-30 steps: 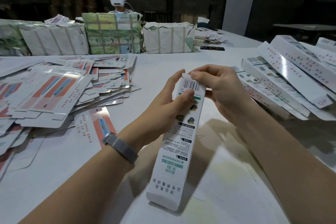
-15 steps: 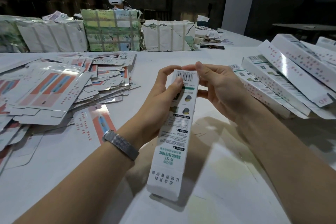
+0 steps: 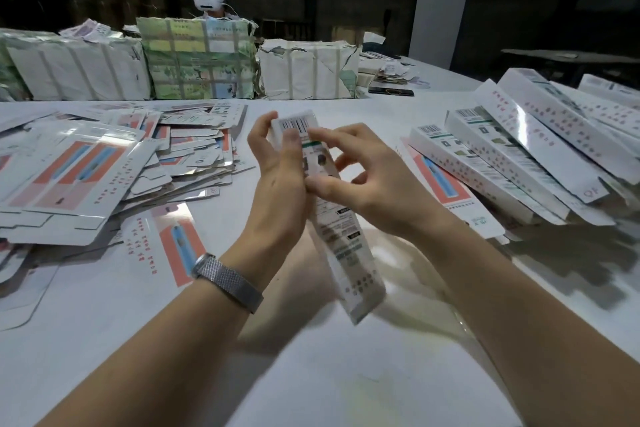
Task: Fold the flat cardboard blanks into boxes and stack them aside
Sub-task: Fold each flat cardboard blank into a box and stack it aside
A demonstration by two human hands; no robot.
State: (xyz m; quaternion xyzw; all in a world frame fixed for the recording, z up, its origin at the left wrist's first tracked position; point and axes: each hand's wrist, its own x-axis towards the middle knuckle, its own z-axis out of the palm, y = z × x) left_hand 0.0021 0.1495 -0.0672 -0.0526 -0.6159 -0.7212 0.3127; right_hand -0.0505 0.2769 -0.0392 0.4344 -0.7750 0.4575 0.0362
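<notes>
Above the near bench (image 3: 311,374), left hand (image 3: 277,180) grips the long white printed cardboard box (image 3: 343,253) near its barcode end; right hand (image 3: 367,180) pinches its edge. Suggest seating the end flap squarely. Glossy flat blanks (image 3: 76,177) left, folded boxes (image 3: 519,156) stacked right.

Packing workshop, long white table (image 3: 104,340), heaps of flat blanks (image 3: 86,170), strapped paper bundles (image 3: 197,59)
</notes>
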